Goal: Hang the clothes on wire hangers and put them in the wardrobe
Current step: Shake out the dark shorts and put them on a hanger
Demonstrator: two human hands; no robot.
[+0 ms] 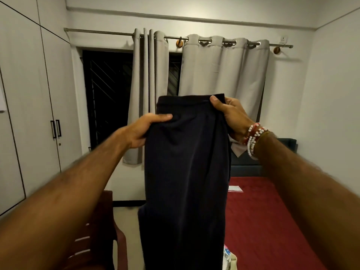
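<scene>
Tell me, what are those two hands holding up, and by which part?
A dark navy garment, seemingly trousers. The left hand grips its left edge just below the top; the right hand pinches its top right corner.

The dark garment is cut off by the bottom edge, so its lower end and its type cannot be determined. The fingertips of the left hand and the right hand are hidden behind the dark garment's upper part. Left of the dark garment, a brown chair is largely covered by a blurred forearm. At the dark garment's lower right, a printed item is cropped and unreadable. Right of the dark garment, a flat white packet is too small to identify.
</scene>
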